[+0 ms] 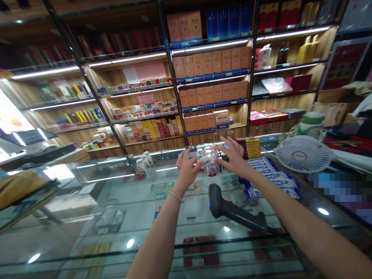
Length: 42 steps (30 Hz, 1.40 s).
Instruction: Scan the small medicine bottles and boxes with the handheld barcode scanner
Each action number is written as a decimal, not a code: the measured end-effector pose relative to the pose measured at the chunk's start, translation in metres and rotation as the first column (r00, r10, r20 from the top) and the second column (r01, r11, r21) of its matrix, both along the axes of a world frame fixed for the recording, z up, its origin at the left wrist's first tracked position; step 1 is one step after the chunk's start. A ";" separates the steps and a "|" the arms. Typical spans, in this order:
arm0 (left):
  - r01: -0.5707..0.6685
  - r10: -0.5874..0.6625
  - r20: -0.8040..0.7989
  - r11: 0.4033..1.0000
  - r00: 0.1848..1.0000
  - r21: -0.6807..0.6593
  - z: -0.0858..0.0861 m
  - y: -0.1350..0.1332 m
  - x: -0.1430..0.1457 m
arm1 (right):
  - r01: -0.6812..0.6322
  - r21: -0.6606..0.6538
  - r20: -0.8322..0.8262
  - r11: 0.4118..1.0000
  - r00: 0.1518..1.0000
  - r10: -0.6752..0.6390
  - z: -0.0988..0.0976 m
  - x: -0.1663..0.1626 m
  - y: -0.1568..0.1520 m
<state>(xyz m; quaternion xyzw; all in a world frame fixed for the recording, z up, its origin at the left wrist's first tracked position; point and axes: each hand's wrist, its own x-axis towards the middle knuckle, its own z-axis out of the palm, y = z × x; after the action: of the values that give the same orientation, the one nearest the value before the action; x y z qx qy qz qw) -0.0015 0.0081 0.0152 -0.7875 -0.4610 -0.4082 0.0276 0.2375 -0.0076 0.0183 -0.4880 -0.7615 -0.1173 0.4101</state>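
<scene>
A small clear bottle (207, 160) lies tilted between my two hands above the glass counter. My left hand (188, 166), with a bracelet at the wrist, has its thumb against the near side of the bottle and its index finger raised. From the other side, my right hand (233, 155) reaches in with curled fingers, its thumb at the bottle's end. Just behind and below are several small jars (211, 169) with pale lids, partly covered by the fingers. A black barcode scanner (232, 211) rests on the glass nearer to me.
More small jars (143, 162) stand to the left. Blue-and-white packets (270, 178) and a stack of yellow and red packs (252, 148) lie to the right, near a white fan (303, 154). Shelves with orange boxes (207, 64) line the wall.
</scene>
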 end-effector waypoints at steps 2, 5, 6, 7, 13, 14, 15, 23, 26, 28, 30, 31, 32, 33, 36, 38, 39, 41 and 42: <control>-0.011 0.011 0.001 1.000 1.000 0.016 -0.001 0.001 -0.001 | 0.008 0.014 0.019 1.000 1.000 -0.008 0.000 0.000 -0.001; 0.013 -0.013 0.000 1.000 1.000 0.021 -0.004 0.004 -0.001 | 0.016 0.025 0.031 1.000 0.999 -0.016 0.000 0.000 -0.002; 0.023 -0.023 0.000 1.000 1.000 0.018 -0.005 0.004 -0.001 | 0.018 0.030 0.026 0.999 0.999 -0.019 0.001 -0.001 -0.002; 0.026 -0.026 0.004 1.000 1.000 0.014 -0.006 0.004 -0.001 | 0.020 0.035 0.016 0.999 1.000 -0.020 0.001 -0.001 -0.003; -0.106 0.107 -0.003 0.989 0.994 0.104 -0.002 -0.006 -0.002 | 0.028 0.046 -0.058 0.999 0.998 -0.025 0.001 -0.002 -0.004; -0.122 0.126 -0.024 0.984 0.992 0.131 0.000 -0.009 -0.003 | 0.027 0.044 -0.061 0.999 0.998 -0.024 0.002 -0.002 -0.004; -0.131 0.140 -0.046 0.979 0.989 0.155 0.002 -0.012 -0.003 | 0.025 0.043 -0.061 0.999 0.998 -0.022 0.002 -0.001 -0.004; -0.151 0.184 -0.109 0.955 0.977 0.256 0.010 -0.022 -0.002 | 0.023 0.050 -0.045 0.998 0.999 -0.021 0.001 -0.002 -0.004; -0.149 0.187 -0.112 0.947 0.976 0.284 0.009 -0.021 -0.003 | 0.036 0.051 -0.026 0.998 0.999 -0.035 0.000 -0.001 -0.004; -0.141 0.181 -0.111 0.944 0.977 0.299 0.008 -0.020 -0.003 | 0.041 0.049 -0.015 0.998 0.999 -0.041 -0.001 0.000 -0.003; -0.131 0.174 -0.115 0.941 0.978 0.311 0.009 -0.020 -0.004 | 0.039 0.047 -0.013 0.998 0.999 -0.038 0.000 0.000 -0.003; -0.126 0.171 -0.119 0.940 0.978 0.316 0.009 -0.020 -0.004 | 0.036 0.046 -0.013 0.998 0.999 -0.035 0.000 0.001 -0.002; -0.122 0.168 -0.122 0.940 0.978 0.320 0.010 -0.020 -0.004 | 0.032 0.043 -0.011 0.999 0.999 -0.032 0.001 0.001 -0.002; -0.120 0.167 -0.123 0.939 0.978 0.323 0.010 -0.020 -0.005 | 0.030 0.038 -0.004 0.999 1.000 -0.030 0.002 0.001 -0.001; -0.124 0.170 -0.116 0.937 0.979 0.327 0.011 -0.020 -0.006 | 0.032 0.019 0.045 0.999 0.998 -0.033 0.008 0.001 0.002; -0.136 0.179 -0.105 0.935 0.978 0.327 0.010 -0.020 -0.006 | 0.031 0.010 0.081 0.999 0.996 -0.032 0.012 0.001 0.003; -0.139 0.182 -0.102 0.934 0.978 0.328 0.010 -0.020 -0.006 | 0.029 0.006 0.096 1.000 0.995 -0.030 0.014 0.001 0.003; -0.137 0.180 -0.101 0.933 0.978 0.332 0.010 -0.020 -0.006 | 0.033 -0.001 0.114 0.999 0.993 -0.033 0.019 0.002 0.001; -0.131 0.175 -0.105 0.933 0.979 0.335 0.010 -0.020 -0.006 | 0.037 -0.003 0.122 0.999 0.992 -0.037 0.021 0.002 -0.001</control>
<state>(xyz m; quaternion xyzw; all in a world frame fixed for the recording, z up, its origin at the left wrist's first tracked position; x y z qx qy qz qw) -0.0075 -0.0115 0.0255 -0.7591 -0.4445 -0.4218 0.2199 0.2390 -0.0082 0.0389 -0.4950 -0.7763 -0.1524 0.3594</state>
